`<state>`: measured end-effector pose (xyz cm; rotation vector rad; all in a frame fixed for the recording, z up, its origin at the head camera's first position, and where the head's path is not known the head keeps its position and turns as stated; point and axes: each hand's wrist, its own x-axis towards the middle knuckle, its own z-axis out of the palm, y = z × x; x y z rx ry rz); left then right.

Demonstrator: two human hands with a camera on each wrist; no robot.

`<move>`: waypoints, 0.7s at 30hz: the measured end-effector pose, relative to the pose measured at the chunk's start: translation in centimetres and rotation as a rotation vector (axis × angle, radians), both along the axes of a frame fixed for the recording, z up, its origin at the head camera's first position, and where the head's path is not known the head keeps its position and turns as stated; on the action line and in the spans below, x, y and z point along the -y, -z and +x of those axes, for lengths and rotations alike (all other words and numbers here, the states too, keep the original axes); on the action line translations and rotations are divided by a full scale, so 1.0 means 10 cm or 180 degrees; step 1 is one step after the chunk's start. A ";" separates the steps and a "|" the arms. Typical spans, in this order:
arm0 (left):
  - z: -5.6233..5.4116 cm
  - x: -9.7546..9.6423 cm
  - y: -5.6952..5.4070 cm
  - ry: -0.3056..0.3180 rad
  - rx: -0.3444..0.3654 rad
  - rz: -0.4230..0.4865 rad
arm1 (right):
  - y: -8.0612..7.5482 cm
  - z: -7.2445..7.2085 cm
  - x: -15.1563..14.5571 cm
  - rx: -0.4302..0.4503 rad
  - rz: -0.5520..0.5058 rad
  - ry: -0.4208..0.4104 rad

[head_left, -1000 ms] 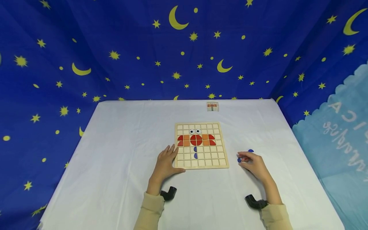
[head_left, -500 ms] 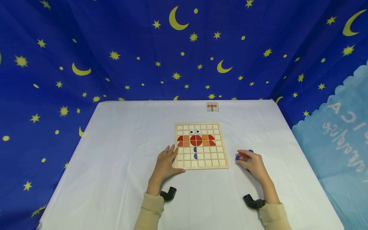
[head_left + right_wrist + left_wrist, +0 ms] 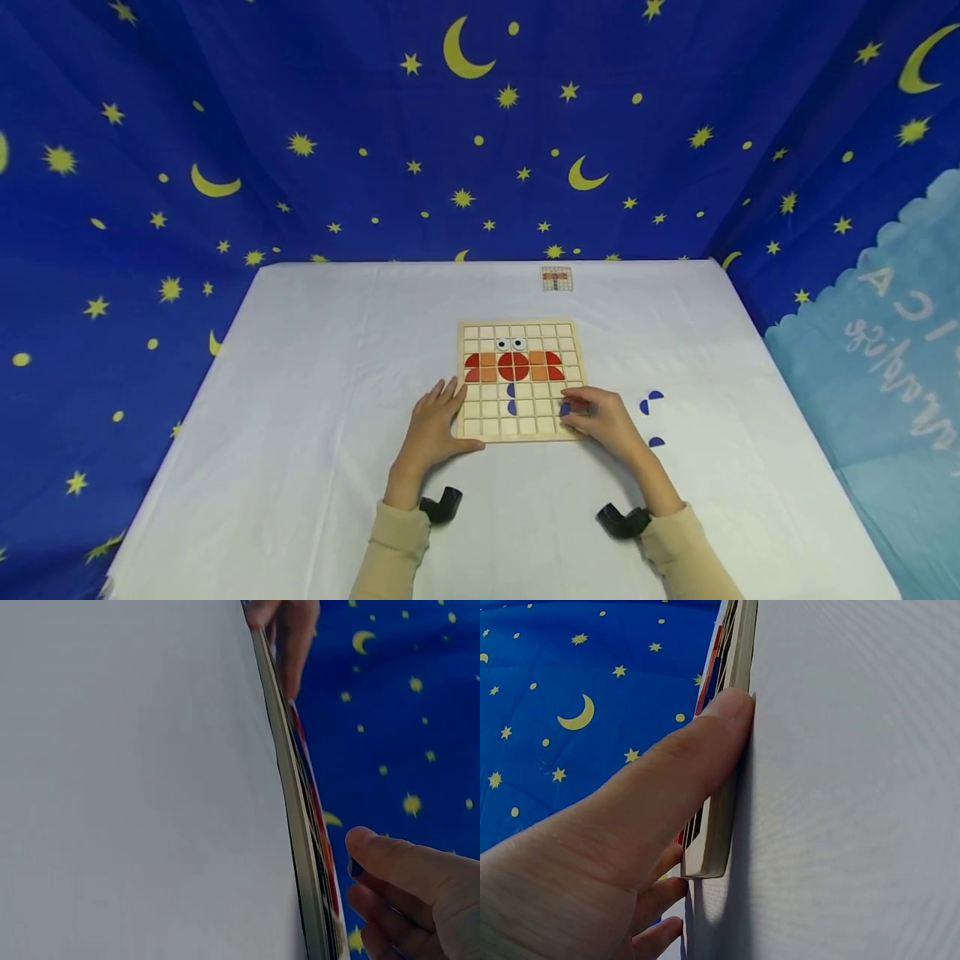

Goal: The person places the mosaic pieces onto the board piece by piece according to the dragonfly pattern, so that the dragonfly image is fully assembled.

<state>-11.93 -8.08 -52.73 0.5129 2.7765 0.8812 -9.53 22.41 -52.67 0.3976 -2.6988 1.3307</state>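
A square wooden grid board [image 3: 525, 432] lies on the table with flat pieces set in it: a red circle [image 3: 513, 367] of quarter pieces, orange squares [image 3: 488, 367], red quarter pieces at both sides, two eye pieces [image 3: 518, 343] and two blue half-circles [image 3: 512, 407] below. My left hand [image 3: 435, 423] rests spread at the board's near left corner, thumb [image 3: 712, 731] along the front edge, fingers at the left side. Over the board's right part, my right hand [image 3: 603, 421] pinches a blue half-circle piece [image 3: 355, 868] between thumb and fingertips.
Three loose blue half-circles [image 3: 656, 442] lie on the white cloth right of the board. Behind it is a small picture card [image 3: 557, 279] with a similar pattern. A blue curtain [image 3: 360, 200] with moons and stars stands behind the table [image 3: 315, 350].
My right hand has picked up a blue half-circle from the loose pieces and carried it left over the board, uncovering the others. The left hand has stayed at the corner.
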 end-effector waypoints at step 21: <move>-0.01 0.01 0.01 0.0056 -0.0108 -0.0071 | 0.10 -0.10 0.65 -0.0235 0.0310 -0.0665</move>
